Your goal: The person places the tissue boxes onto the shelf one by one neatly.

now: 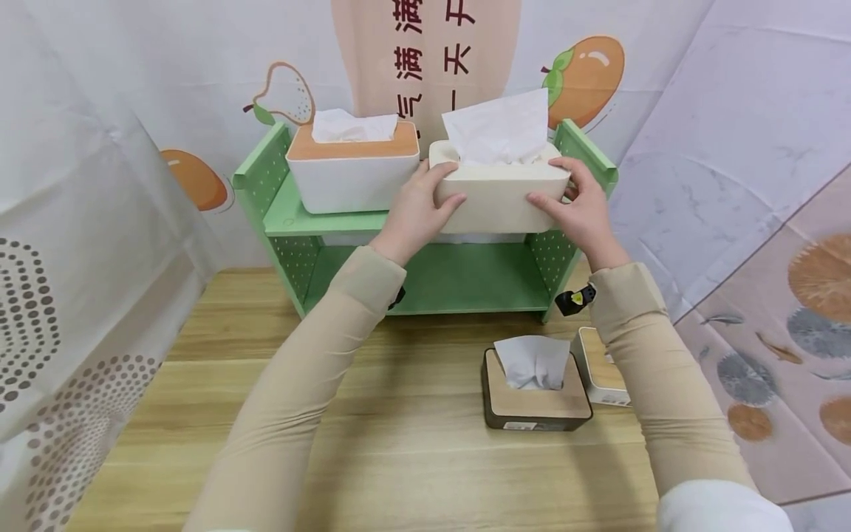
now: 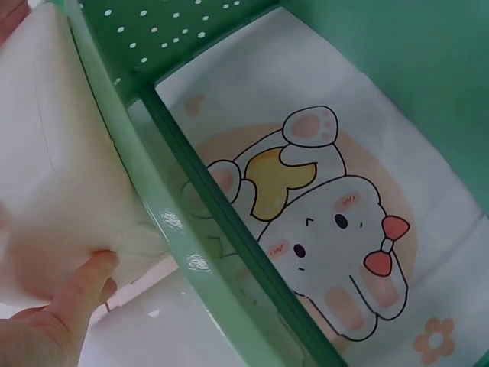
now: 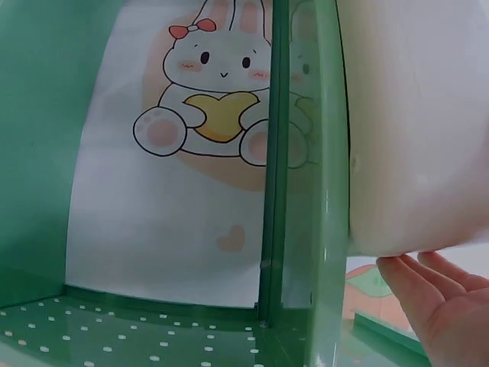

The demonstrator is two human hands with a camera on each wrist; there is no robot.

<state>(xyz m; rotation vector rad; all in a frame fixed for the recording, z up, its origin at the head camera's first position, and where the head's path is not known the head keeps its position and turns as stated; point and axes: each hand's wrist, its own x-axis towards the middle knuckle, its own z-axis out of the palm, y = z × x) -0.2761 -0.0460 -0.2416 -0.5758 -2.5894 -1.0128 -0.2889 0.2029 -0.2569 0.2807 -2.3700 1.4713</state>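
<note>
Left grip: pinches cream rounded-oblong tissue box, left end
Right grip: pinches right end
Green perforated-sided shelf: keep base level, release once flat

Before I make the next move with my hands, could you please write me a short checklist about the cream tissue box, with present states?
1. Left grip secure on the cream tissue box: ok, it holds the left end.
2. Right grip secure: ok, it holds the right end.
3. Tissue free: ok, it sticks up from the top.
4. Cream tissue box resting on the green shelf: cannot tell, its front hides the contact.
5. Finger room beside the white tissue box: not ok, it looks tight for the left grip.
</note>
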